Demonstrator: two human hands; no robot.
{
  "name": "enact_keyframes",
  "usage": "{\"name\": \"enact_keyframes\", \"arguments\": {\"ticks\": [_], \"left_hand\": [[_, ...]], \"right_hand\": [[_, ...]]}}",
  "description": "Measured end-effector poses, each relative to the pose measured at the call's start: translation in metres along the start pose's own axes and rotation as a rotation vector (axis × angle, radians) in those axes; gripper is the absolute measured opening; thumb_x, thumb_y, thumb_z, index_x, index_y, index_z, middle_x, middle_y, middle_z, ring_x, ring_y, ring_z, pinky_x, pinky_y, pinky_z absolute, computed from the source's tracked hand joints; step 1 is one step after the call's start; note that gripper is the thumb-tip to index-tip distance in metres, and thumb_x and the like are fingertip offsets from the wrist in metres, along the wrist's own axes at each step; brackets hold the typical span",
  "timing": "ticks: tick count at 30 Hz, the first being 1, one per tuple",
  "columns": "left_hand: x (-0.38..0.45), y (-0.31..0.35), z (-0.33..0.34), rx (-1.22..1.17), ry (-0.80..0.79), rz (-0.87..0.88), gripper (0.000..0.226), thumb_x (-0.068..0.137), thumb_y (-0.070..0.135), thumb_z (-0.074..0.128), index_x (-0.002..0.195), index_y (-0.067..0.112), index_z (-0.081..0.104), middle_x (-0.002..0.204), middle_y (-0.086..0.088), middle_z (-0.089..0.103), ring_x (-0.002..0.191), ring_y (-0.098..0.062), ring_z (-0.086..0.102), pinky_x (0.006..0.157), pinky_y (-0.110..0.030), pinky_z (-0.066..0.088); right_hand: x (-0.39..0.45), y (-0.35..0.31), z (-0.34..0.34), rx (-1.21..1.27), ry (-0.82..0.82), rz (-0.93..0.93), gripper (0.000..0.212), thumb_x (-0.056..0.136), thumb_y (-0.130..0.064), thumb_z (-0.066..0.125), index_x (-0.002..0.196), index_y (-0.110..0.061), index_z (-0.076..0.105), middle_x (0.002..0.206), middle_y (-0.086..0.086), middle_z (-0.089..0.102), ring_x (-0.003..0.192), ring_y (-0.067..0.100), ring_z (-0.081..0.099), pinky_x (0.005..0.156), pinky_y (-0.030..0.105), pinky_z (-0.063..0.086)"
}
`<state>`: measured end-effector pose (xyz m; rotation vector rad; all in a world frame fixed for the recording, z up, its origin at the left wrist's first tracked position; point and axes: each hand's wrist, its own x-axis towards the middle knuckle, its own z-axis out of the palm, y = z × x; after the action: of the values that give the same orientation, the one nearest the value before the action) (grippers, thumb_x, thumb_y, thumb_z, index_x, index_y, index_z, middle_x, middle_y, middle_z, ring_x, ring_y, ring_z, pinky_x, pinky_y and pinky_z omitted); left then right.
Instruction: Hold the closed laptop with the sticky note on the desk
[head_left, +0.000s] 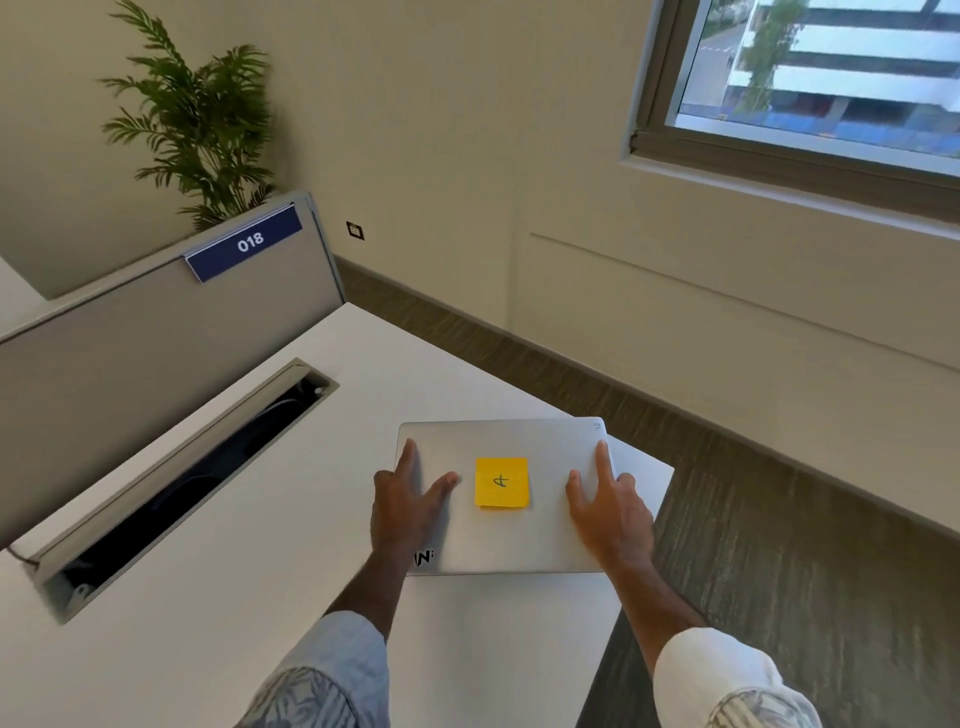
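Office corner: cream walls, dark striped carpet, flat white rectangular desk (218, 597) running toward its far right corner. Fingers of left hand (408, 506) spread and straight, laid flat on the lid of a closed silver metal laptop (540, 540), near its left edge; thumb stretched toward the centre. Fingers of right hand (610, 506) likewise extended, index fingertip near the right rear corner, remaining fingers apparently reaching over the right edge; whether curled under cannot be told. Neither hand gripping; both resting on the lid. Laptop lying flat at the desk's right corner, right side close to the desk edge, possibly overhanging slightly. Square yellow sticky note (502, 482) with a handwritten mark stuck on the lid between the hands, touched by neither. Dark sticker partly hidden under the left wrist at the near left corner. Judged stiff, moderately heavy, smooth and slippery on top, vulnerable to a drop; best taken by the two side edges, fingers underneath, rather than by the flat lid. Proximity to the desk edge noted as the main hazard. Further left, a long recessed grey cable tray (171, 483) with open flap, well apart from the laptop. Behind it, grey partition panel bearing a navy blue plate marked 018 (244, 242); green potted palm (192, 119) beyond. Window (810, 78) upper right, wall socket (355, 230) below left of it. Nothing standing between hands and laptop.
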<state>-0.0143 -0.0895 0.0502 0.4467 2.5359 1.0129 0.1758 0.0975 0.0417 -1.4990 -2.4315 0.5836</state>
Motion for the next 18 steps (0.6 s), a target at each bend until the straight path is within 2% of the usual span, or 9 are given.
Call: {"name": "enact_keyframes", "arguments": {"ticks": [7, 18], "left_hand": [[-0.014, -0.02, -0.032, 0.002, 0.04, -0.031, 0.095, 0.08, 0.07, 0.063, 0.156, 0.035, 0.019, 0.129, -0.016, 0.045, 0.121, -0.035, 0.053, 0.098, -0.043, 0.048], [-0.034, -0.068, -0.079, 0.006, 0.093, -0.095, 0.097, 0.078, 0.075, 0.06, 0.156, 0.038, 0.016, 0.13, -0.014, 0.043, 0.116, -0.033, 0.055, 0.093, -0.042, 0.05]], "right_hand": [[-0.02, -0.026, 0.008, 0.017, -0.027, -0.043, 0.069, 0.095, -0.064, 0.031, 0.154, -0.034, 0.012, 0.103, 0.004, 0.052, 0.088, 0.024, 0.065, 0.077, 0.042, 0.057], [-0.056, -0.071, 0.024, -0.01, -0.054, -0.142, 0.07, 0.094, -0.066, 0.028, 0.153, -0.034, 0.012, 0.104, 0.003, 0.052, 0.088, 0.023, 0.065, 0.072, 0.037, 0.055]]}}
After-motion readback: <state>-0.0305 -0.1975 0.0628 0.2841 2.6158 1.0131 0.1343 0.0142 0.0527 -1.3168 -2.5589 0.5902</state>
